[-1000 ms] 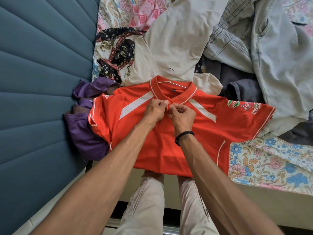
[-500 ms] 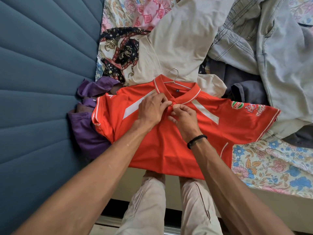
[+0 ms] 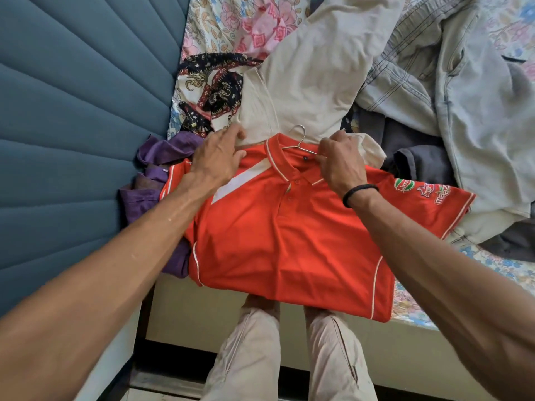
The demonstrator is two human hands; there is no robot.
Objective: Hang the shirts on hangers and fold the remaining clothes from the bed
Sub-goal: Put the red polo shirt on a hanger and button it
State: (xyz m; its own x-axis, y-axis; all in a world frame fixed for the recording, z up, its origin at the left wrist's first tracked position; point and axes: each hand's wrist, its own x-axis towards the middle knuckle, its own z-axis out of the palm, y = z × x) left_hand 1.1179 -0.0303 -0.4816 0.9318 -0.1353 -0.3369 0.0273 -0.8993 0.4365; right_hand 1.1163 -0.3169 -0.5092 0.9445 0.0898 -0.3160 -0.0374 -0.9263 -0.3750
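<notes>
- The orange polo shirt point(image 3: 289, 235) lies front up and spread flat at the near edge of the bed point(image 3: 492, 264), its hem hanging slightly over the side above the person's knees; it serves as the landmark here.
- A wire hanger point(image 3: 301, 140) sits inside the shirt — its hook sticks out past the collar, resting on the beige shirt point(image 3: 312, 79) just beyond.
- The left hand point(image 3: 217, 160) rests on the shirt's left shoulder, fingers fairly straight and spread, their tips reaching the beige cloth beyond the shoulder seam; it clasps nothing.
- The right hand point(image 3: 341, 163) is at the right side of the collar, fingers curled and pinching the hanger's wire arm together with the collar edge. A black wristband point(image 3: 359, 193) circles that wrist.
- Left of the orange shirt, partly under its sleeve, lies a crumpled purple garment point(image 3: 144, 195), pressed against the blue padded headboard point(image 3: 72, 125).
- Beyond the shirt's left shoulder is a black-and-cream batik cloth point(image 3: 211, 91).
- Beyond and to the right of the shirt lies a pile — pale denim clothing point(image 3: 451, 91) over a dark grey garment point(image 3: 419, 157).
- The floral bedsheet point(image 3: 405, 305) shows just right of the shirt's hem.
</notes>
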